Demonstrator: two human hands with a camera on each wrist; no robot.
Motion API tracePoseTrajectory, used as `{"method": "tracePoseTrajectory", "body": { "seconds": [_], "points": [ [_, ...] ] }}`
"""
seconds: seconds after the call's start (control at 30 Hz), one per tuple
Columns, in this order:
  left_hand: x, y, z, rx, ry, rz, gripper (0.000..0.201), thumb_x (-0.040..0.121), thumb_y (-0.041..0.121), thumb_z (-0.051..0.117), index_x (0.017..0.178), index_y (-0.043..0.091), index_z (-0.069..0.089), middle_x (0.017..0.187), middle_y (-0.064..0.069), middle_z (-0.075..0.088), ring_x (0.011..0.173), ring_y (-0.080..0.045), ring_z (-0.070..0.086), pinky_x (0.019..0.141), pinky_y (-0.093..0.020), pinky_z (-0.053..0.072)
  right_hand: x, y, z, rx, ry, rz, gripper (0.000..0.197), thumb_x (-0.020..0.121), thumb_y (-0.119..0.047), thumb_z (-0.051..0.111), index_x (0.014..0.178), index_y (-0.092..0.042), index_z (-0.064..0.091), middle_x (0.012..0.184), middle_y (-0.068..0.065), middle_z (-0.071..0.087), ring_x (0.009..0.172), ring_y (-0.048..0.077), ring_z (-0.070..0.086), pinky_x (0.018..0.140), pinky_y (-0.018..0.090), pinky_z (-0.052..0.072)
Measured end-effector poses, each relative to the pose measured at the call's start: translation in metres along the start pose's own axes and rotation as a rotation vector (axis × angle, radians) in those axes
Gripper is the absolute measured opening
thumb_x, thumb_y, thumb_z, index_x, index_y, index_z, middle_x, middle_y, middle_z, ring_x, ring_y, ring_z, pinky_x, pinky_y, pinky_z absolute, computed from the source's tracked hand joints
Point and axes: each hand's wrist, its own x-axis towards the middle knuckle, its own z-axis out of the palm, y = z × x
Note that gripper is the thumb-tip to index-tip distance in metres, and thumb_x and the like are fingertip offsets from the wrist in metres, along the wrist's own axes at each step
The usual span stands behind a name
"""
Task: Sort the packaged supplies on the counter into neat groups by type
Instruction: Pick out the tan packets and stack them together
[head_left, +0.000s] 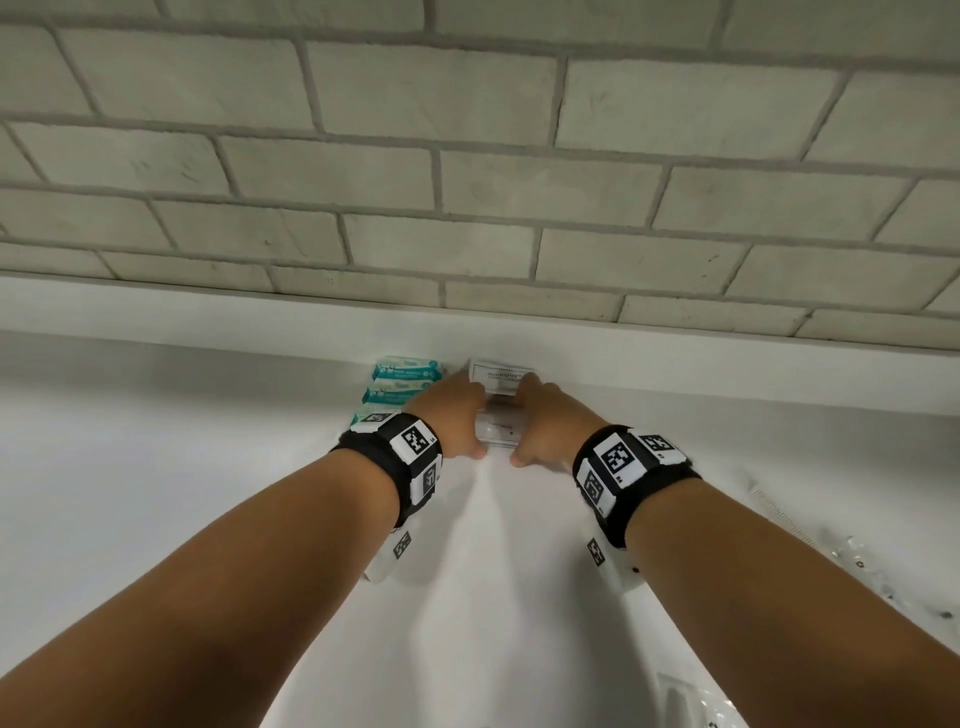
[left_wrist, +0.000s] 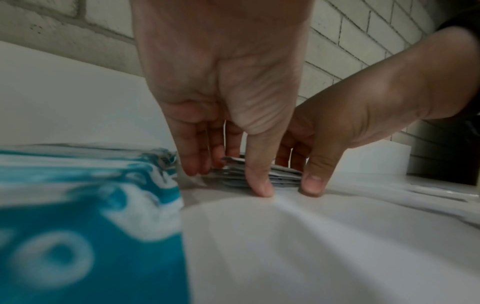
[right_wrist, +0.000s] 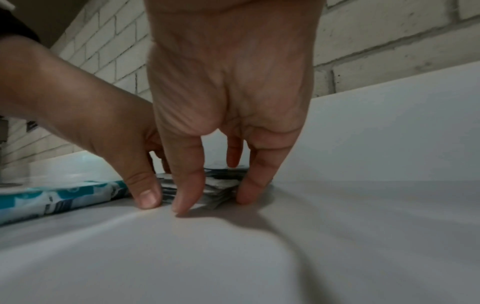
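The sachet stack (head_left: 500, 434) sat at twelve o'clock on the table (head_left: 182, 441). The left hand (head_left: 451, 418) and right hand (head_left: 551, 422) pressed its sides, fingers nearly straight, gripping nothing. Even pressure should square it, avoiding the teal packs (head_left: 402, 375) at nine o'clock.

The bare left forearm (head_left: 223, 582) and bare right forearm (head_left: 789, 597) stretch forward, nearly parallel. The left hand (head_left: 451, 418) and right hand (head_left: 551, 422) stand close together, palms facing each other, fingers (left_wrist: 194, 156) pointing down and almost straight. The left thumb (left_wrist: 259, 176) and right thumb (right_wrist: 185, 185) stand on their tips, a narrow gap between them
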Motion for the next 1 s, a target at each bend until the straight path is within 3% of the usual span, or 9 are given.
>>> {"method": "tracePoseTrajectory", "body": {
  "seconds": [0.07,0.2,0.37,0.53,0.67,0.73,0.83,0.9,1.0],
  "points": [
    [-0.01,0.0,0.001,0.014,0.044,-0.048,0.068,0.073,0.036,0.076,0.13,0.012,0.047,0.126,-0.009,0.048,0.109,-0.027,0.055,0.089,-0.036,0.048,-0.012,0.004,-0.002,0.046,-0.006,0.026,0.092,0.063,-0.019,0.083,0.137,-0.014,0.027,0.122,0.01,0.048,0.103,0.031,0.059,0.081,0.038,0.053],
    [-0.038,0.007,-0.003,0.032,0.196,-0.056,0.067,0.072,0.039,0.075,0.126,0.011,0.048,0.12,-0.012,0.051,0.102,-0.031,0.058,0.083,-0.042,0.053,-0.052,0.02,-0.015,0.09,-0.058,0.027,0.094,0.066,-0.027,0.08,0.142,-0.019,0.025,0.128,0.009,0.049,0.107,0.028,0.057,0.089,0.038,0.052],
    [-0.078,0.043,-0.007,0.016,0.254,0.064,0.051,0.077,0.039,0.072,0.117,0.012,0.055,0.121,-0.011,0.053,0.108,-0.03,0.055,0.087,-0.036,0.046,-0.119,0.049,-0.026,0.138,-0.025,0.031,0.068,0.081,-0.032,0.074,0.138,-0.019,0.04,0.135,0.007,0.05,0.113,0.022,0.054,0.094,0.032,0.044],
    [-0.124,0.092,0.012,-0.01,0.128,0.193,0.039,0.083,0.043,0.066,0.112,0.019,0.058,0.117,-0.003,0.053,0.111,-0.023,0.052,0.09,-0.034,0.043,-0.208,0.075,-0.028,0.164,-0.069,0.09,0.041,0.084,-0.039,0.07,0.121,-0.026,0.056,0.115,-0.005,0.06,0.103,0.016,0.058,0.083,0.026,0.041],
    [-0.169,0.137,0.03,0.016,-0.069,0.449,0.04,0.086,0.047,0.062,0.119,0.025,0.057,0.116,0.003,0.052,0.11,-0.018,0.051,0.085,-0.029,0.042,-0.284,0.087,-0.019,-0.02,-0.216,0.16,0.02,0.08,-0.036,0.074,0.093,-0.028,0.062,0.099,-0.001,0.067,0.093,0.019,0.062,0.077,0.029,0.047],
    [-0.19,0.159,0.041,0.012,-0.176,0.603,0.041,0.085,0.05,0.062,0.122,0.032,0.057,0.113,0.006,0.051,0.109,-0.014,0.047,0.084,-0.026,0.038,-0.317,0.087,-0.003,-0.096,-0.352,0.191,0.028,0.073,-0.037,0.079,0.089,-0.025,0.06,0.101,-0.001,0.067,0.093,0.021,0.062,0.081,0.034,0.049],
    [-0.212,0.184,0.059,0.076,-0.317,0.756,0.041,0.085,0.049,0.06,0.124,0.039,0.058,0.121,0.005,0.049,0.117,-0.015,0.042,0.097,-0.033,0.04,-0.357,0.087,0.039,-0.257,-0.505,0.205,0.054,0.064,-0.042,0.083,0.105,-0.023,0.054,0.104,-0.005,0.054,0.09,0.02,0.056,0.07,0.032,0.044],
    [-0.217,0.189,0.069,0.159,-0.321,0.728,0.042,0.085,0.049,0.058,0.125,0.036,0.058,0.128,0.006,0.047,0.124,-0.017,0.039,0.102,-0.037,0.04,-0.375,0.086,0.067,-0.369,-0.429,0.16,0.06,0.063,-0.041,0.084,0.107,-0.023,0.047,0.099,-0.006,0.043,0.085,0.018,0.05,0.058,0.028,0.036],
    [-0.211,0.186,0.076,0.178,-0.271,0.65,0.043,0.085,0.049,0.056,0.124,0.033,0.059,0.131,0.007,0.046,0.127,-0.018,0.037,0.103,-0.038,0.039,-0.381,0.091,0.086,-0.374,-0.232,0.136,0.051,0.066,-0.034,0.083,0.092,-0.024,0.039,0.095,-0.006,0.04,0.084,0.016,0.043,0.06,0.029,0.035]
  ]
}}
